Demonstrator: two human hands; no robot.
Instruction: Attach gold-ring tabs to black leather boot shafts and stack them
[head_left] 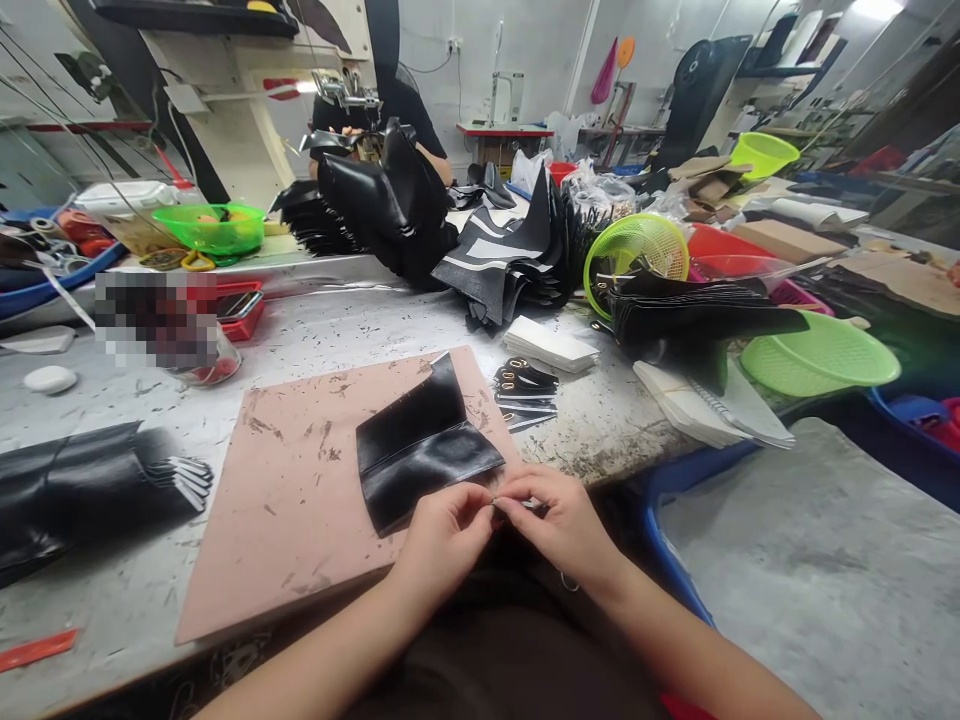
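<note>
Just past the lower right edge of a pink board [300, 480], my left hand [450, 525] and my right hand [559, 515] meet, fingertips pinched together. Something small and dark lies between them, mostly hidden by the fingers, so its kind does not show. A shiny black leather-like piece [427, 455] with a crosswise seam rests on the board, right beyond my left hand. Several small black tabs [525, 385] with gold-coloured rings and white strips lie on the table beside the board.
On the left lies a stack of black pieces [82, 490]. A white stack [551, 345], a yellow-green basket [637, 260] and piled black panels [517, 250] stand beyond. A blue-rimmed bin [675, 570] is at lower right. Opposite, a person [420, 115] sits at a sewing machine.
</note>
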